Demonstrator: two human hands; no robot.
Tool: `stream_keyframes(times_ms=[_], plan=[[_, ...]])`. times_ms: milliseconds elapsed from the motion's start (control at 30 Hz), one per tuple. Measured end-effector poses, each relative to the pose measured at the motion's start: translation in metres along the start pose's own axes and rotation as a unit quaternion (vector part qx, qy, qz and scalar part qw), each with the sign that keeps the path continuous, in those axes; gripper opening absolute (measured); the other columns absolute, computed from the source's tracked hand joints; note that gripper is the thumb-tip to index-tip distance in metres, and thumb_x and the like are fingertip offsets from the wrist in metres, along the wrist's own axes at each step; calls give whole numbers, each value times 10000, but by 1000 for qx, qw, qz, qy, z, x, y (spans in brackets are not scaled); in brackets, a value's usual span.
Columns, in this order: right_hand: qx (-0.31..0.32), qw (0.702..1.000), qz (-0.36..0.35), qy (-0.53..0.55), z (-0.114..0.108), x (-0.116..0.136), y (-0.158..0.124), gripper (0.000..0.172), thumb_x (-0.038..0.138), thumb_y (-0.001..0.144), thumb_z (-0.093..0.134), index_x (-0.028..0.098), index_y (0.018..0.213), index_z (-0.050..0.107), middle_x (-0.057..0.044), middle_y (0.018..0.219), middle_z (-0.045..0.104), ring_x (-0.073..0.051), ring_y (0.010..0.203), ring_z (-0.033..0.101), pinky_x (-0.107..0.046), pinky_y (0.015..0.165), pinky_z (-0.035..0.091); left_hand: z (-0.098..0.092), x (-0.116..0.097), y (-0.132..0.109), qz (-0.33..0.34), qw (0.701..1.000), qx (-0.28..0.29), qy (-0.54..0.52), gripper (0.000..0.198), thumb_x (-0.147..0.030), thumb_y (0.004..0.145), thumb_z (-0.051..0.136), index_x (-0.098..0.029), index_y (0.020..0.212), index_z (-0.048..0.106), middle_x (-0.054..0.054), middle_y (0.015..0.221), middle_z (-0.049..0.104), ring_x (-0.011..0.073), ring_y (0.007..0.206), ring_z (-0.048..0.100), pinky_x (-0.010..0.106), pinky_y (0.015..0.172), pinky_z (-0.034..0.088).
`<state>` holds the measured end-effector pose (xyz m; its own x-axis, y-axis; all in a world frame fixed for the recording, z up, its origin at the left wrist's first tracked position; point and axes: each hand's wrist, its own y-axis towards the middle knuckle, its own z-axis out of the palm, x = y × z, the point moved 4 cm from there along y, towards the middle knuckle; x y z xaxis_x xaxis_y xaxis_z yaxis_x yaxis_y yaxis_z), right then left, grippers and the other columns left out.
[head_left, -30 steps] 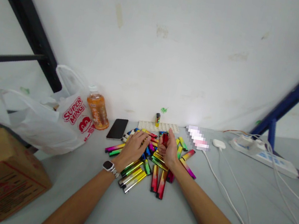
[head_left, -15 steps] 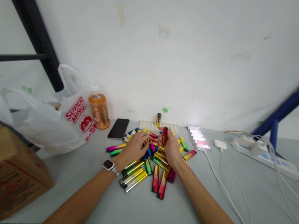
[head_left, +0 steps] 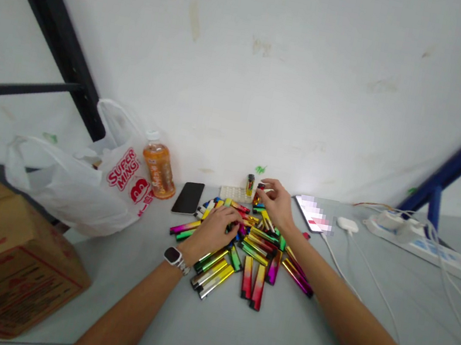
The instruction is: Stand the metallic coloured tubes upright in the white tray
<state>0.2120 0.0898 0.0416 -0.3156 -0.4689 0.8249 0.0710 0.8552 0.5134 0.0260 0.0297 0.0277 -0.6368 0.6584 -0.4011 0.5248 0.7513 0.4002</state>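
Steadiness counts: my right hand (head_left: 279, 204) pinches the red lighter (head_left: 259, 192) beside the white tray (head_left: 232, 193); I should hold it upright, my left hand (head_left: 215, 230) lying loose on the pile (head_left: 259, 249).

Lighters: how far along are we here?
Done: one lighter stands in the white tray. In hand: the right hand holds a red lighter at the tray; the left hand rests on the pile. Left: nearly the whole pile, loose on the table.
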Motion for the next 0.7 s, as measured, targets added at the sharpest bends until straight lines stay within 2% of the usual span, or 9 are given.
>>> stream_keyframes(times_ms=[133,267,533,700], plan=[[33,997,-48,-47,12,-8,25,233,367,844,611,207,1014,615,-15,829,707,-154,628,648,-269,608,482,3,2,1,10,1000,-4,-12,200,-152,926,552,-210,1027,715,68,1090,711,251,1078,623,467,1016,475],[70,993,-54,-80,23,-19,38,190,339,840,584,206,974,599,-13,799,697,-153,610,643,-270,611,479,3,3,0,6,1000,-7,-12,199,-148,923,557,-209,1024,717,66,1108,710,253,1092,615,472,1026,472],[89,992,-40,-78,27,-28,39,151,318,849,585,215,958,590,-5,774,680,-159,620,649,-263,592,471,2,14,0,-4,1000,-27,-5,205,-136,940,506,-210,1010,684,58,1086,699,242,1067,620,449,990,483],[103,991,-21,-77,28,-32,39,133,284,865,595,209,974,610,-4,799,670,-158,658,660,-279,652,508,2,19,1,-22,999,-39,15,193,-141,938,500,-213,1009,665,62,1057,686,252,1058,613,443,949,489]])
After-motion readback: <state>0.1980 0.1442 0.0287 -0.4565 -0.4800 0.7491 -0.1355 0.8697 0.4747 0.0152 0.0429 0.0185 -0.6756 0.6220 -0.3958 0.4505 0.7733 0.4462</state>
